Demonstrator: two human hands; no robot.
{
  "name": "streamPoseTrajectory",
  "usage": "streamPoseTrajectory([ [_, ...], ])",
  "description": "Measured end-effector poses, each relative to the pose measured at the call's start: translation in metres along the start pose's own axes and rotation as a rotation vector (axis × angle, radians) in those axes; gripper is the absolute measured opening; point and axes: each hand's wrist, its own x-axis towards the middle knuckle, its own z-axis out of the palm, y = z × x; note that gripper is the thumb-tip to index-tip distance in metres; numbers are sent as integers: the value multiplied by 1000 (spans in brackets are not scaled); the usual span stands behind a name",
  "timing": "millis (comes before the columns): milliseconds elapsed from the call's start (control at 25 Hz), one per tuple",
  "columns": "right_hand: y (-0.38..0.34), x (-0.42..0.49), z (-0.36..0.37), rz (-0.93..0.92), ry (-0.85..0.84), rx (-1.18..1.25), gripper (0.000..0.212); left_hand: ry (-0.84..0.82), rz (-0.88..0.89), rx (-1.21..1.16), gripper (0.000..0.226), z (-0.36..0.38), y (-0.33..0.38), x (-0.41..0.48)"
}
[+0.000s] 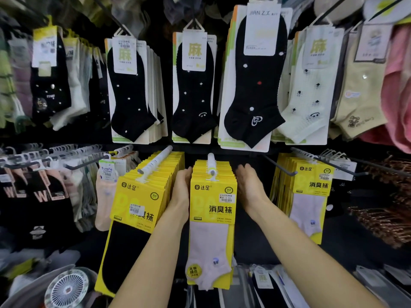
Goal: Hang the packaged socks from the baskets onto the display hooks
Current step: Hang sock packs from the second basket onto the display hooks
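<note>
A stack of yellow-carded packs with pale pink socks [212, 210] hangs on a display hook [211, 166] at the centre of the lower row. My left hand [182, 190] lies flat against the stack's left side, fingers straight and reaching back along the cards. My right hand [250, 185] is at the stack's right side, fingers loosely bent behind the cards; whether it touches them is unclear. Neither hand holds a loose pack. No basket of socks shows plainly.
A second yellow stack with black socks [138, 210] hangs just left; another pink stack [310, 196] hangs right beside a bare hook [282, 168]. Black and cream ankle socks [193, 90] fill the upper row. A small white fan [66, 288] lies at bottom left.
</note>
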Motion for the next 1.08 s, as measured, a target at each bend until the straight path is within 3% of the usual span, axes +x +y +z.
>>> streamPoseTrajectory([
  [120, 26, -30, -5, -83, -39, -21, 55, 1, 13, -27, 42, -5, -13, -15],
  [280, 32, -56, 13, -74, -48, -131, 42, -1, 48, -28, 43, 9, -11, -37],
  [400, 25, -65, 11, -44, -29, -57, 48, -30, 66, 37, 51, 5, -4, -54],
  [600, 31, -107, 2, -276, 77, -192, 41, -93, 172, 245, 45, -22, -21, -104],
  [720, 32, -124, 14, -364, 34, -266, 30, 17, 367, 336, 36, -49, -12, -130],
  [800, 35, -130, 34, -308, -78, -305, 28, 182, 602, 317, 35, -69, 6, -133],
  [880, 41, -131, 59, -182, -183, -322, 33, 331, 695, 341, 32, -92, 21, -120],
  [960, 48, -126, 83, -66, -233, -370, 48, 344, 602, 403, 25, -111, 29, -102],
  [1080, 62, -119, 111, 2, -277, -427, 68, 186, 347, 269, 22, -124, 24, -82],
])
